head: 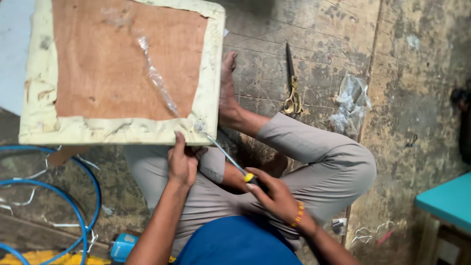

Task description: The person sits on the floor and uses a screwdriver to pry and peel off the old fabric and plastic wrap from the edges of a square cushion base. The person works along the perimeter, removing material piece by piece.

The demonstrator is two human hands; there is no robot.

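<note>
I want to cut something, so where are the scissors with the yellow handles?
In the head view, the yellow-handled metal scissors lie on the worn wooden floor, up and right of the person's bare foot and left of the crumpled clear plastic wrap.

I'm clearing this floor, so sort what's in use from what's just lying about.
In use:
- seat panel, steadied at its edge by the left hand
- screwdriver, held in the right hand, tip at the panel's corner

Lying about:
- scissors
- crumpled clear plastic
- blue hose
- teal stool
</note>
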